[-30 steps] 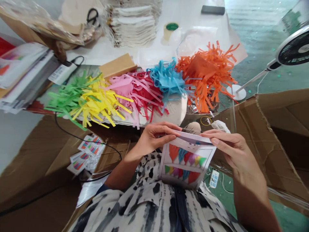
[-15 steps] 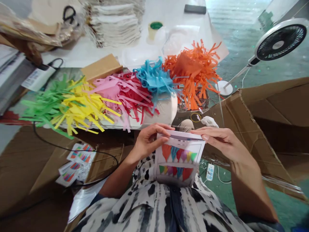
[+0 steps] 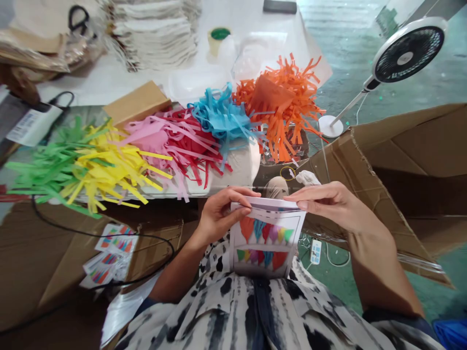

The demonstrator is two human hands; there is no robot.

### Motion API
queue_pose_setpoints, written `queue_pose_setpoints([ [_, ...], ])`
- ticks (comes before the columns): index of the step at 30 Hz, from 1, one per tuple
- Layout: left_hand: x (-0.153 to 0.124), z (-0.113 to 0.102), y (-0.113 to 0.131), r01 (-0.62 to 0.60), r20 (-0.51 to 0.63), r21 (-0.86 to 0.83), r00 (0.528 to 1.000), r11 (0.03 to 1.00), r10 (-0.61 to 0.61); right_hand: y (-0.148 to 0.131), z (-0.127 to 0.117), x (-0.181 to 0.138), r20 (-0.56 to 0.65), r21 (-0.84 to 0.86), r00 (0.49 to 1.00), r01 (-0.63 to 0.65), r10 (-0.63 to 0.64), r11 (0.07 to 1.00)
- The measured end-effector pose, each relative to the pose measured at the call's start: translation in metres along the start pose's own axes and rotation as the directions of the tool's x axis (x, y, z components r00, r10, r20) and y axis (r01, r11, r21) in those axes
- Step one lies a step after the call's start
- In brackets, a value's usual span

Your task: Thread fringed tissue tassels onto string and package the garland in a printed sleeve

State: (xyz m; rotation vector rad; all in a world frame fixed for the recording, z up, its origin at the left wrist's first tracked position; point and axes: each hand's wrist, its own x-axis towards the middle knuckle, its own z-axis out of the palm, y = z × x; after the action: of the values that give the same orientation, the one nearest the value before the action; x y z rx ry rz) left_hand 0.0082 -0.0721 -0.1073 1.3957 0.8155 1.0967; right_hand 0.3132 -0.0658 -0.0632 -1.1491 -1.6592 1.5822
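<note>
A folded white printed card (image 3: 263, 238) with pictures of coloured bunting rests against my shirt, its top edge slightly parted. My left hand (image 3: 222, 214) pinches the upper left corner between thumb and fingers. At the upper right corner, my right hand (image 3: 328, 206) grips the same card, fingers extended along the top edge. Beyond my hands, fringed paper tassels lie in a row along the table's front: green (image 3: 47, 158), yellow (image 3: 109, 163), pink (image 3: 151, 138), red (image 3: 191, 146), blue (image 3: 222, 116) and orange (image 3: 279, 99).
Behind the tassels lie a brown cardboard piece (image 3: 136, 103), a tape roll (image 3: 220, 38) and stacked white fabric (image 3: 156, 36). A white fan (image 3: 408, 53) stands at right, above an open carton (image 3: 408, 155). Printed cards (image 3: 105, 262) sit lower left, beside a black cable (image 3: 124, 234).
The camera view has shifted a little, so the table things appear farther left. Both hands keep their hold on the card, with barely any movement.
</note>
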Motion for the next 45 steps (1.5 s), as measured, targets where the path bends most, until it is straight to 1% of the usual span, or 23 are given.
queue_pose_setpoints([
  [2, -0.002, 0.001, -0.001, 0.007, -0.014, -0.022, 1.000, 1.000, -0.007, -0.005, 0.000, -0.004, 0.004, -0.066, 0.999, 0.040, -0.040, 0.997],
  [3, -0.002, 0.001, -0.002, 0.000, -0.013, -0.030, 1.000, 1.000, 0.000, -0.007, 0.000, -0.006, 0.016, -0.079, 0.999, 0.040, -0.039, 0.996],
  [5, -0.003, 0.000, -0.005, -0.036, 0.003, -0.037, 0.999, 0.999, 0.036, -0.008, -0.002, -0.008, 0.050, -0.043, 0.999, 0.005, -0.003, 0.999],
  [7, -0.003, -0.001, -0.009, -0.097, 0.030, -0.030, 0.995, 0.995, 0.098, -0.006, -0.004, -0.008, 0.074, 0.032, 0.996, -0.052, 0.050, 0.998],
  [9, -0.002, -0.003, -0.011, -0.143, 0.055, -0.006, 0.988, 0.990, 0.143, -0.004, -0.004, -0.008, 0.062, 0.071, 0.995, -0.086, 0.082, 0.994],
  [12, 0.000, -0.003, -0.012, -0.195, 0.081, 0.083, 0.979, 0.977, 0.188, -0.004, -0.003, -0.006, 0.019, 0.029, 0.995, -0.099, 0.099, 0.995],
  [15, 0.001, 0.000, -0.010, -0.270, 0.117, 0.195, 0.961, 0.943, 0.251, -0.006, -0.001, -0.006, -0.004, -0.028, 0.996, -0.093, 0.093, 0.995],
  [19, 0.006, 0.007, -0.007, -0.337, 0.165, 0.290, 0.940, 0.896, 0.300, -0.008, 0.000, -0.006, -0.036, -0.028, 0.993, -0.115, 0.114, 0.993],
  [25, 0.011, 0.015, -0.005, -0.302, 0.123, 0.408, 0.953, 0.861, 0.276, -0.002, -0.002, -0.012, -0.077, -0.034, 0.990, -0.120, 0.117, 0.992],
  [30, 0.012, 0.018, -0.004, -0.325, 0.133, 0.428, 0.946, 0.844, 0.296, 0.001, -0.006, -0.019, -0.089, -0.052, 0.990, -0.116, 0.112, 0.992],
  [33, 0.014, 0.021, -0.004, -0.339, 0.145, 0.446, 0.941, 0.828, 0.307, 0.003, -0.005, -0.016, -0.117, -0.019, 0.986, -0.121, 0.118, 0.992],
  [37, 0.014, 0.025, -0.006, -0.315, 0.139, 0.474, 0.949, 0.822, 0.283, 0.006, 0.001, -0.011, -0.159, 0.029, 0.978, -0.132, 0.135, 0.991],
  [41, 0.014, 0.028, -0.009, -0.286, 0.109, 0.442, 0.958, 0.850, 0.265, 0.005, 0.008, -0.015, -0.223, 0.035, 0.963, -0.149, 0.154, 0.988],
  [43, 0.013, 0.029, -0.011, -0.256, 0.082, 0.387, 0.967, 0.886, 0.243, 0.002, 0.010, -0.020, -0.221, -0.009, 0.964, -0.153, 0.147, 0.988],
  [45, 0.012, 0.029, -0.013, -0.215, 0.046, 0.328, 0.976, 0.920, 0.212, 0.001, 0.010, -0.027, -0.202, -0.066, 0.974, -0.118, 0.103, 0.991],
])
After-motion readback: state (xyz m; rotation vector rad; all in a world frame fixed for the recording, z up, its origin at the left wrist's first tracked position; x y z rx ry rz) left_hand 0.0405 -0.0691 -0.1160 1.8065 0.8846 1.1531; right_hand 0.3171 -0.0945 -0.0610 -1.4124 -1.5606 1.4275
